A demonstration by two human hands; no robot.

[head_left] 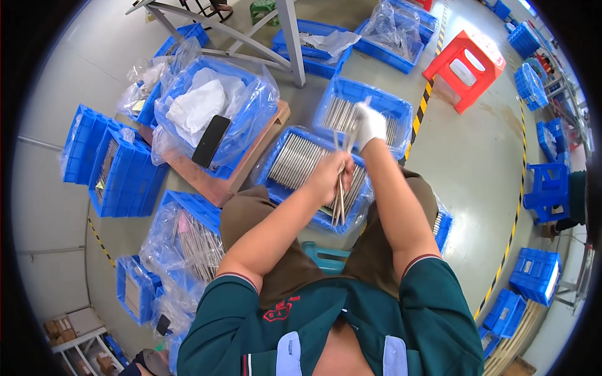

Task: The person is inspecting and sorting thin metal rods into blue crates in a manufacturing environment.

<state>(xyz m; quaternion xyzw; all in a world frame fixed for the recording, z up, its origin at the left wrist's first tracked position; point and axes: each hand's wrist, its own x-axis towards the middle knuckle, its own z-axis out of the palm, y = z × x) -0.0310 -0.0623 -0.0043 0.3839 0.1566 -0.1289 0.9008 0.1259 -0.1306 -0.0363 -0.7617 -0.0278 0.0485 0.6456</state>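
My bare left hand [330,180] is closed round a small bundle of thin metal rods [339,210]. The bundle stands roughly upright, with ends showing above and below the fist. My right hand [372,127], in a white glove, is beside the rods' upper ends. Motion smears its fingers, and I cannot tell whether they grip a rod. Under my hands, a plastic-lined blue bin [266,174] holds many similar rods in a row. Just beyond it, a second blue bin [376,87] holds more rods and lies partly behind the gloved hand.
On the left, a wooden pallet [200,185] carries a lined blue bin with white cloth and a black phone-like object [211,141]. Another bin of rods [199,244] sits by my left knee. A red stool [465,69] stands far right, beyond yellow-black floor tape [424,103].
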